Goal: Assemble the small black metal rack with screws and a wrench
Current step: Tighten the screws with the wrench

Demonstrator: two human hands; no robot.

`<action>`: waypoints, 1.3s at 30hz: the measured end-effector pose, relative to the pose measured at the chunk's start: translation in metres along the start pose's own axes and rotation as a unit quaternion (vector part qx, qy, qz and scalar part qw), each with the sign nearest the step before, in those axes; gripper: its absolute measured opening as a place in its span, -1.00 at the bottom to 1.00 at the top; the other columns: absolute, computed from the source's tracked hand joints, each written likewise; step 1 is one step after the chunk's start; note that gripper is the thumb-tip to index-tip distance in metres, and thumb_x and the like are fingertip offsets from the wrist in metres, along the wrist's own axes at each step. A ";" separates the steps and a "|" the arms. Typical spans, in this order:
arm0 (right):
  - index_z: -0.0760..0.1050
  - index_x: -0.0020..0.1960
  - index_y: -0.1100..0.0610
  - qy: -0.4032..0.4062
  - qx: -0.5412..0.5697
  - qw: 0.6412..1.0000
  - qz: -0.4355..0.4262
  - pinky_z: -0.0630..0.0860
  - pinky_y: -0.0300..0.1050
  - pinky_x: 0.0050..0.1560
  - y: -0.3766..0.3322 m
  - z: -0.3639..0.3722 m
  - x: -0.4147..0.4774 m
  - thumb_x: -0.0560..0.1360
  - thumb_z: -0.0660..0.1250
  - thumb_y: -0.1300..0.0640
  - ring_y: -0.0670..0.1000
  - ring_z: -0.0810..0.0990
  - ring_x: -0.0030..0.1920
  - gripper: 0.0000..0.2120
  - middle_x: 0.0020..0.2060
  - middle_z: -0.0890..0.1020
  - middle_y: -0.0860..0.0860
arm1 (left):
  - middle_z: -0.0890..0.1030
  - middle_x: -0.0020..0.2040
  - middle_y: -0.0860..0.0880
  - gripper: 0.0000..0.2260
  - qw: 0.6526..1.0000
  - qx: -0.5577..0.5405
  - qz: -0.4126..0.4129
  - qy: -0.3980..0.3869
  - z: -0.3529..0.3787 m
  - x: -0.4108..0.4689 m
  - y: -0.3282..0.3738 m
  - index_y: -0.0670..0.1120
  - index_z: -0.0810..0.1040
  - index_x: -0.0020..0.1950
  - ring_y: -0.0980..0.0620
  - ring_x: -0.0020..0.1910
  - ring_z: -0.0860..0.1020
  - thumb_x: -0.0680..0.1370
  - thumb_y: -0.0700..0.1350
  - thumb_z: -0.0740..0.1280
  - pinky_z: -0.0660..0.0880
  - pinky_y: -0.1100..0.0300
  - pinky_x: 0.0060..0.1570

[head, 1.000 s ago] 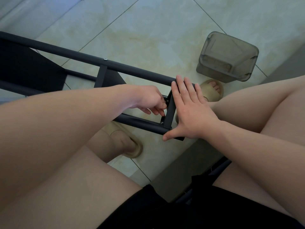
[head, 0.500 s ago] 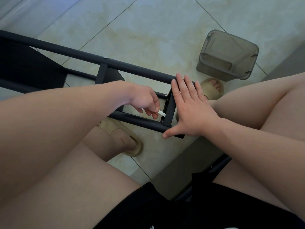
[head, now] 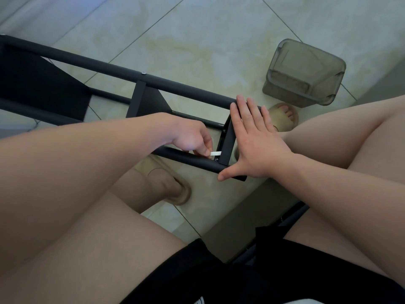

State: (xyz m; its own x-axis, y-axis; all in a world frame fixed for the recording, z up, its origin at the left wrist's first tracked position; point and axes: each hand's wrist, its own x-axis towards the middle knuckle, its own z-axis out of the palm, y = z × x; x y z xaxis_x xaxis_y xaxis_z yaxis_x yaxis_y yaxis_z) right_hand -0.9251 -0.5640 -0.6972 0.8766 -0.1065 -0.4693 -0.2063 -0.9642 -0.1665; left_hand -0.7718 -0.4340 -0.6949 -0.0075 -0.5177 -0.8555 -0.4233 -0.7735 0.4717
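Pale glossy marbled tiles (head: 197,36) underfoot, smoky translucent square bin (head: 304,73) off to the right. Matte black rack (head: 105,68) of round tubes and flat bars, tipped on its side before the knees. Small pale wrench (head: 215,153) pinched in curled left hand (head: 192,139) beside the end crossbar (head: 228,145); right hand (head: 256,148) flat, fingers straight, pressed against that crossbar.

Tight spot by the rack's (head: 175,84) end cross-bar (head: 228,143): left hand (head: 192,139), pinching the wrench (head: 215,153), fills the gap btwn the two rails. Right hand (head: 256,141) lies flat across the outer side, so approach from the right is blocked. Wide open floor (head: 197,29) beyond the top rail, but the grey container (head: 304,73) stands near the rack's end, and slippered feet (head: 168,185) sit under the rails.
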 end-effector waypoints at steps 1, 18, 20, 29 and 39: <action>-0.42 0.60 0.20 0.000 0.000 1.000 0.000 -0.36 0.13 0.57 0.000 0.000 0.000 0.05 0.17 -0.74 0.15 -0.42 0.59 0.54 0.58 -0.41 0.13 | 0.64 -0.18 0.10 -0.86 1.000 0.005 0.001 0.007 -0.002 0.000 0.000 0.04 0.63 -0.11 0.17 -0.19 0.54 0.62 -0.12 0.35 0.41 0.24 -0.14; -0.44 0.59 0.19 -0.008 0.005 1.000 0.000 -0.38 0.12 0.56 -0.002 -0.003 0.001 0.08 0.23 -0.73 0.15 -0.46 0.57 0.54 0.57 -0.44 0.13 | 0.70 -0.19 0.05 -0.95 0.965 -0.252 -0.015 0.071 -0.014 0.013 -0.001 -0.07 0.64 -0.02 0.08 -0.12 0.64 0.58 -0.12 0.40 0.54 0.17 -0.10; -0.43 0.60 0.20 -0.007 0.005 1.000 0.001 -0.38 0.13 0.57 -0.002 -0.003 0.000 0.08 0.23 -0.72 0.15 -0.45 0.58 0.54 0.58 -0.43 0.13 | 0.73 -0.16 0.03 -0.92 0.947 -0.314 -0.034 0.054 -0.010 0.015 0.000 -0.10 0.62 0.02 0.06 -0.09 0.66 0.61 -0.11 0.36 0.54 0.14 -0.09; -0.41 0.60 0.21 -0.004 0.006 1.000 -0.001 -0.35 0.15 0.58 -0.002 -0.003 0.000 0.07 0.22 -0.72 0.17 -0.42 0.59 0.54 0.59 -0.40 0.15 | 0.68 -0.19 0.03 -0.94 0.902 -0.423 -0.046 0.068 0.003 0.021 0.005 -0.04 0.58 -0.02 0.04 -0.13 0.62 0.62 -0.08 0.35 0.53 0.14 -0.06; -0.42 0.60 0.21 -0.005 0.003 1.000 -0.002 -0.35 0.14 0.58 -0.002 -0.003 0.001 0.09 0.22 -0.72 0.17 -0.43 0.58 0.53 0.58 -0.42 0.14 | 0.72 -0.17 0.00 -0.93 0.931 -0.340 -0.018 0.130 0.009 0.022 0.007 -0.05 0.63 0.04 0.10 -0.24 0.63 0.58 -0.12 0.39 0.52 0.16 -0.12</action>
State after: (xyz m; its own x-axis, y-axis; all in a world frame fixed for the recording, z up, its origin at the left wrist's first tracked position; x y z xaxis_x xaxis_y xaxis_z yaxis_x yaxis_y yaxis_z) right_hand -0.9228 -0.5629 -0.6947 0.8727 -0.0999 -0.4780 -0.2052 -0.9632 -0.1734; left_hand -0.7833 -0.4470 -0.7129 0.2519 -0.4899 -0.8346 0.2535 -0.7989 0.5454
